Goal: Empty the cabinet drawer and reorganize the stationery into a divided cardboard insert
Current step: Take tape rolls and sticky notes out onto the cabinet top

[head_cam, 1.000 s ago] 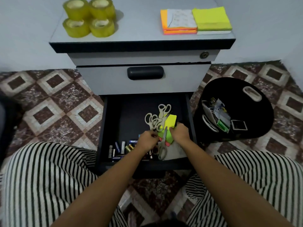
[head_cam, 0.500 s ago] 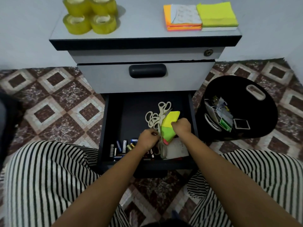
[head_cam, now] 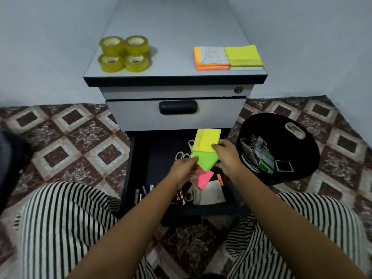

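The bottom drawer (head_cam: 138, 168) of the grey cabinet (head_cam: 175, 117) stands pulled out. Above it I hold a fanned set of sticky-note pads: yellow (head_cam: 206, 140), green (head_cam: 206, 160) and pink (head_cam: 204, 179). My right hand (head_cam: 227, 156) pinches the yellow and green pads at their right side. My left hand (head_cam: 184, 168) pinches the green pad's left corner. Beneath them in the drawer lie scissors (head_cam: 182, 155), several batteries (head_cam: 144, 193), a white paper (head_cam: 215, 193) and an orange pad (head_cam: 220, 179).
On the cabinet top sit several yellow tape rolls (head_cam: 124, 54) at the left and stacked note pads (head_cam: 227, 57) at the right. A black round bin (head_cam: 285, 150) with mixed stationery stands right of the drawer. My striped trouser legs flank the drawer on the tiled floor.
Both hands have lifted the coloured sticky-note pads up out of the drawer, away from the scissors. The camera view has tilted up, showing more of the cabinet top.
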Action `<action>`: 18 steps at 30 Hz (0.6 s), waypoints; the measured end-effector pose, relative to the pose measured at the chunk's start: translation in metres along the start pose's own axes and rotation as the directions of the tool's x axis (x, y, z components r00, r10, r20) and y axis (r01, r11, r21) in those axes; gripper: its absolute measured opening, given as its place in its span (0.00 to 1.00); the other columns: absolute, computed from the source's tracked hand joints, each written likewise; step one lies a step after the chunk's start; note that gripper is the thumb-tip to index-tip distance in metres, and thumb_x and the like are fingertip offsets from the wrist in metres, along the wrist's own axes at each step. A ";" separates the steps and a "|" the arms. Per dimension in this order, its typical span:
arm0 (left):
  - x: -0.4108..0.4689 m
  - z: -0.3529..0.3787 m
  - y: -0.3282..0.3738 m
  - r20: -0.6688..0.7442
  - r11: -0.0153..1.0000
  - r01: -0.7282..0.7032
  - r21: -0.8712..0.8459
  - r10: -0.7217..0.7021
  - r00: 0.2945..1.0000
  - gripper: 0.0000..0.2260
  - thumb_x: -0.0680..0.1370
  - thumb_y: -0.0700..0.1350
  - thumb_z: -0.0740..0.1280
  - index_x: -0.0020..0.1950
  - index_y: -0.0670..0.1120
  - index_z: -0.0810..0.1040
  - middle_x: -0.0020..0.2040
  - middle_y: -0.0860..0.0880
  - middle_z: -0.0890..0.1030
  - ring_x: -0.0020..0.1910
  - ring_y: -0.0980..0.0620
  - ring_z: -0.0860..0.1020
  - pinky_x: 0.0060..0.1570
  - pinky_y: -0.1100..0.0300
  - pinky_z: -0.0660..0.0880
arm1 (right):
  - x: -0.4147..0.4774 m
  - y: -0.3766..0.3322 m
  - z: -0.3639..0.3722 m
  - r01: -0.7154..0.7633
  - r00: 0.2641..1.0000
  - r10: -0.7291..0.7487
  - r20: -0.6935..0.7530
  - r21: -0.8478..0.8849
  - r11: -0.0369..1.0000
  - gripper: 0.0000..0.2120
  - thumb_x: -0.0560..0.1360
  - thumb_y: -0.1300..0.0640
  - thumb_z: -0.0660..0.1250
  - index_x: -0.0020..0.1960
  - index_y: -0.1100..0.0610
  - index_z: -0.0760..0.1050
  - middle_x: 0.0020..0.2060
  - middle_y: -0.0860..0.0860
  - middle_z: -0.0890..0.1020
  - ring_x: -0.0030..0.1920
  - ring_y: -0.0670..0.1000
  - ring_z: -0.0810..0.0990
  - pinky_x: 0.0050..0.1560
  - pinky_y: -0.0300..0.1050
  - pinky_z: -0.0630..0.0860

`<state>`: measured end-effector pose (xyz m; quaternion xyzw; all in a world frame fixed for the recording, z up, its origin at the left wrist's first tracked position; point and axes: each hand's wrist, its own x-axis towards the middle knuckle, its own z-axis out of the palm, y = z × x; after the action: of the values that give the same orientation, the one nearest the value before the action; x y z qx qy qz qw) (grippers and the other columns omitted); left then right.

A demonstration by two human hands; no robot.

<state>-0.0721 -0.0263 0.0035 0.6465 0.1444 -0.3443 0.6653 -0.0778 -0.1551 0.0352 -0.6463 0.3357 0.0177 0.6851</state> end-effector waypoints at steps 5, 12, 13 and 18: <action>-0.021 0.005 0.029 0.018 0.983 -0.040 -0.177 0.044 0.999 0.07 0.79 0.33 0.61 0.42 0.42 0.70 0.40 0.44 0.77 0.36 0.51 0.77 0.29 0.63 0.79 | -0.018 -0.012 -0.006 0.041 0.999 -0.043 0.018 0.083 0.996 0.04 0.79 0.62 0.60 0.53 0.59 0.70 0.44 0.55 0.77 0.40 0.51 0.77 0.43 0.49 0.76; -0.053 0.001 0.071 0.042 0.965 -0.194 -0.175 0.204 0.978 0.08 0.79 0.34 0.59 0.45 0.45 0.72 0.40 0.47 0.78 0.34 0.54 0.77 0.29 0.64 0.78 | -0.042 -0.049 -0.023 0.248 0.969 -0.246 -0.034 0.060 0.967 0.05 0.79 0.61 0.61 0.49 0.62 0.74 0.45 0.63 0.78 0.48 0.55 0.77 0.49 0.56 0.77; -0.057 -0.001 0.077 0.048 0.960 -0.212 -0.180 0.224 0.973 0.08 0.80 0.34 0.58 0.46 0.45 0.72 0.41 0.47 0.78 0.36 0.53 0.77 0.29 0.64 0.78 | -0.046 -0.055 -0.026 0.278 0.960 -0.275 -0.047 0.069 0.958 0.05 0.79 0.61 0.61 0.49 0.62 0.74 0.46 0.62 0.78 0.48 0.55 0.77 0.47 0.54 0.78; -0.073 -0.012 0.119 0.042 0.931 -0.334 -0.146 0.344 0.938 0.07 0.79 0.34 0.60 0.49 0.44 0.74 0.44 0.46 0.79 0.40 0.51 0.78 0.34 0.63 0.78 | -0.054 -0.100 -0.049 0.381 0.925 -0.376 -0.057 0.145 0.913 0.06 0.79 0.62 0.61 0.47 0.60 0.76 0.48 0.57 0.79 0.47 0.54 0.78 0.39 0.42 0.76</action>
<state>-0.0454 -0.0037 0.1388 0.6029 0.0314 -0.2351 0.7618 -0.0953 -0.1936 0.1519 -0.6445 0.2140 -0.1499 0.7185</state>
